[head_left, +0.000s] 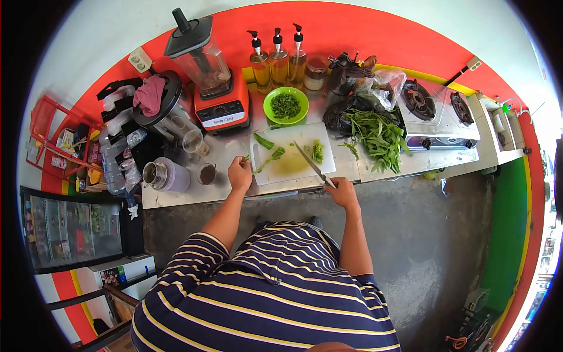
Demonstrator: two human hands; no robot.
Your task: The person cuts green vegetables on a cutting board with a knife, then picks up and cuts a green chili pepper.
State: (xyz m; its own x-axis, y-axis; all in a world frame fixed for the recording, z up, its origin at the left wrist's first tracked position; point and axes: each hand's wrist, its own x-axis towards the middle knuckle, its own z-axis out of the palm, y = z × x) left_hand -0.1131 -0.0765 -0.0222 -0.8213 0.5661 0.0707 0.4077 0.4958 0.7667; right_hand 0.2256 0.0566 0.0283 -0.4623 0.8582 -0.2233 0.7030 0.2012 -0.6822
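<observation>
My right hand [343, 193] is wrapped round the handle of a kitchen knife [314, 164], whose blade points up and left over the white cutting board [293, 179]. At the board's left edge, my left hand [239, 174] is closed in a pinch, with a bit of green stem at its fingertips. Close beside those fingers lies a leafy green sprig [271, 159], and a single leaf [263, 141] rests above it. Chopped greens [317, 151] sit on the right of the board, near the blade. Behind the board, a lime-green bowl [304, 101] contains more chopped greens.
A red blender [221, 111] and several pump bottles [279, 63] stand at the back. Left are a wide-mouthed flask [173, 176] and a glass of dark liquid [207, 174]. Leafy greens [378, 138] in black plastic lie right, beside a gas stove [437, 114]. The steel counter's front edge [387, 176] borders the floor.
</observation>
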